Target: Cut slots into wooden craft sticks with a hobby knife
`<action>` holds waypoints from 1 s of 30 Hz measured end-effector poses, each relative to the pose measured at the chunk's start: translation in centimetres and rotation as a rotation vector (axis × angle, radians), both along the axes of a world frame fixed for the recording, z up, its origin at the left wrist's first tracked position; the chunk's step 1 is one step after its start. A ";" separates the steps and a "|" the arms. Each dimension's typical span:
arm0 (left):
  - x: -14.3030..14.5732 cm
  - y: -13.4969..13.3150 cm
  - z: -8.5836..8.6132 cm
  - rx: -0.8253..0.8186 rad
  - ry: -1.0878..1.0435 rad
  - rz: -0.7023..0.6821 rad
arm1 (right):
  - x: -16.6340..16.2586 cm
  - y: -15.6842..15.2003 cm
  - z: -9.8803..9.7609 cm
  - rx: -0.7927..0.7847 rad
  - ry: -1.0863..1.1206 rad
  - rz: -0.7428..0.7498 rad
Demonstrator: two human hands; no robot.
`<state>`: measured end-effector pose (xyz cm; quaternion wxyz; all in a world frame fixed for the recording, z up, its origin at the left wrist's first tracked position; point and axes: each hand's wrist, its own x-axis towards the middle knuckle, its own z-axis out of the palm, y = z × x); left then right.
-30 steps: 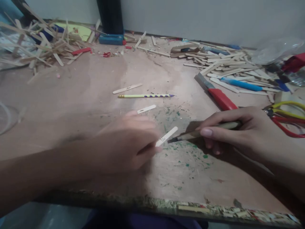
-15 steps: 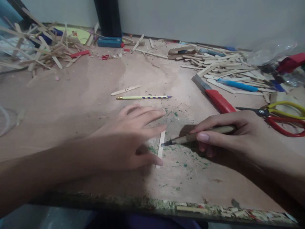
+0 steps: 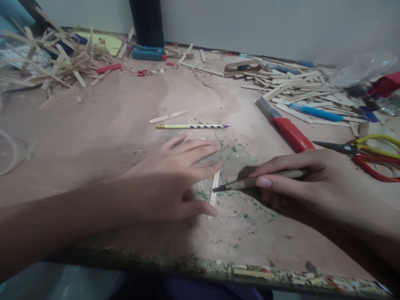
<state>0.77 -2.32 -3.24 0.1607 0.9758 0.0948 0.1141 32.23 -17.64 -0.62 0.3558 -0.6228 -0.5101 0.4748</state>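
My left hand (image 3: 184, 179) lies spread on the table, its fingers stretched and apart. Its thumb and index fingertip press down a flat wooden popsicle stick (image 3: 215, 183) near both ends; the stick's far part is hidden under the fingers. In a pen-like pinch, my right hand (image 3: 300, 179) holds a slim carving tool (image 3: 243, 183) with a wooden handle and a dark metal tip. That tip rests over the middle of the stick, near its left edge. Beyond my left hand lie a yellow pencil (image 3: 184, 126) with purple spots and another popsicle stick (image 3: 168, 116).
A red box cutter (image 3: 290, 131) and scissors (image 3: 359, 150) with yellow and red handles lie by my right hand. Piles of popsicle sticks stand at back right (image 3: 300, 91) and back left (image 3: 71, 62). Green shavings are scattered around; more scraps line the front edge (image 3: 250, 273).
The whole view has shifted slightly. The tool's tip has slid a little leftward across the stick. My left hand stays pressed in the same place.
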 end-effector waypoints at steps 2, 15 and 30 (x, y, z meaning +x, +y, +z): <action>-0.1 0.0 -0.1 0.008 -0.015 -0.005 | -0.1 0.0 0.0 -0.006 0.007 0.003; -0.1 0.3 -0.4 0.064 -0.041 -0.022 | -0.6 0.4 1.4 -0.030 -0.015 -0.073; 0.6 0.1 1.3 0.042 0.060 -0.041 | -1.3 0.5 1.9 -0.054 0.000 -0.079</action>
